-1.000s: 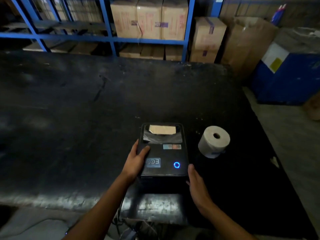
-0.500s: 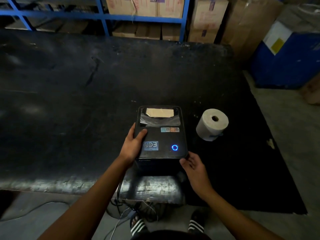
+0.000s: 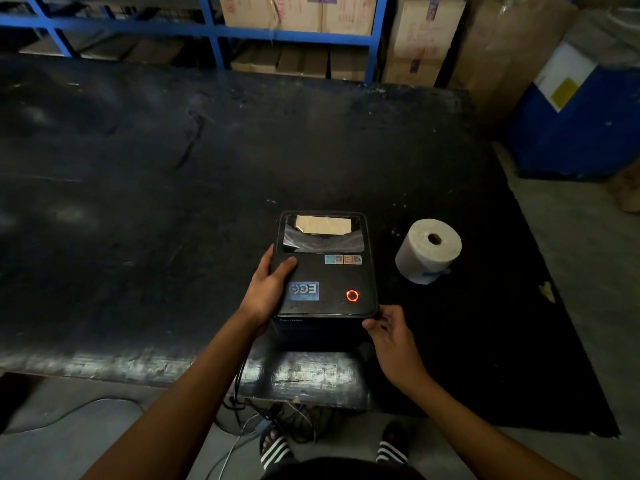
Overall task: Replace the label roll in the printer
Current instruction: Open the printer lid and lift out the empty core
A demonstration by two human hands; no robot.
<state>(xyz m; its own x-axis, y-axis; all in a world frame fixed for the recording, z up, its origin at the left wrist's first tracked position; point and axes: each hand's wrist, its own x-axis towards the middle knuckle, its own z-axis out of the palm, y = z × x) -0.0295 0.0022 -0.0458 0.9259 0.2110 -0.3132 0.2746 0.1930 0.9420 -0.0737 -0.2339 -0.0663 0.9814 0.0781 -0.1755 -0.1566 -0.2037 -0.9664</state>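
A black label printer [image 3: 332,282] stands near the front edge of a dark table [image 3: 138,188]. Its lid has a clear window showing a brown cardboard core inside, and a round button on the lid glows red. My left hand [image 3: 268,291] grips the lid's left edge, thumb on top. My right hand [image 3: 389,327] holds the lid's front right corner with curled fingers. The lid's front edge sits slightly raised off the body. A white label roll [image 3: 427,252] lies on the table to the right of the printer, apart from both hands.
Blue shelving [image 3: 214,29] with cardboard boxes [image 3: 298,12] runs behind the table. More boxes and a blue drum [image 3: 581,123] stand at the back right. Cables [image 3: 242,420] hang below the table's front edge by my feet.
The button's ring has turned from blue to red. My right hand has taken hold of the lid's front right corner, and the lid's front edge has lifted a little.
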